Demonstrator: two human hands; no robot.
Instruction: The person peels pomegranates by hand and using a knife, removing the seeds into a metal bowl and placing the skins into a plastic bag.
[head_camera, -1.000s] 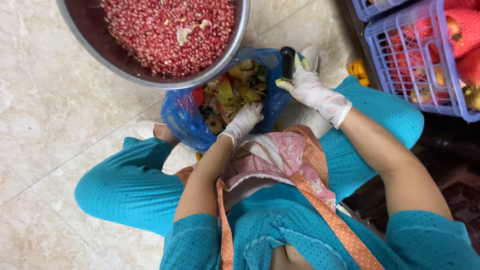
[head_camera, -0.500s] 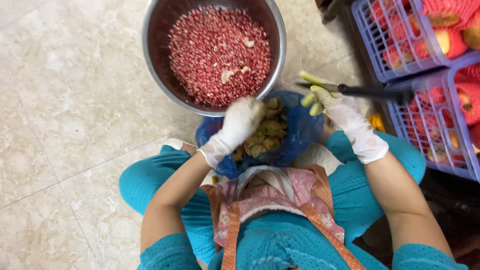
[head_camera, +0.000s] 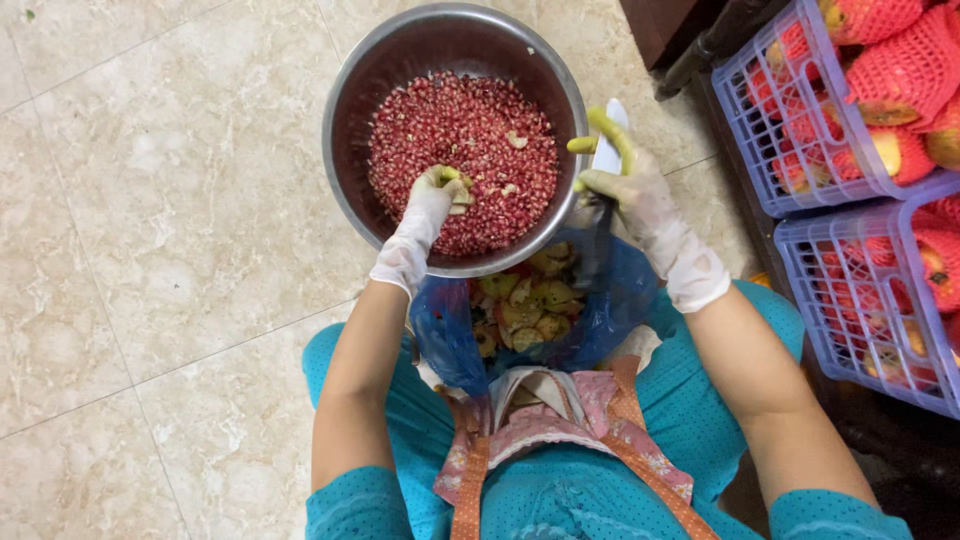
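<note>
A round steel bowl (head_camera: 350, 130) on the tiled floor holds a heap of red pomegranate seeds (head_camera: 470, 130). My left hand (head_camera: 432, 205), in a stained white glove, reaches into the seeds and pinches a small pale scrap of pith. My right hand (head_camera: 635, 195), also gloved, hovers at the bowl's right rim and grips a knife (head_camera: 604, 190) with its light blade pointing away and its dark handle pointing down. Between my knees sits a blue plastic bag (head_camera: 610, 310) filled with yellowish peel pieces (head_camera: 525, 305).
Two lilac plastic crates (head_camera: 770, 150) of pomegranates in red foam nets stand at the right, close to my right arm. A dark piece of furniture (head_camera: 690, 30) sits at the top right. Beige marble tiles (head_camera: 170, 230) stretch to the left.
My left hand has moved from the peel bag forward into the bowl of seeds. My right hand has swung the knife in toward the bowl's rim. The view has shifted forward.
</note>
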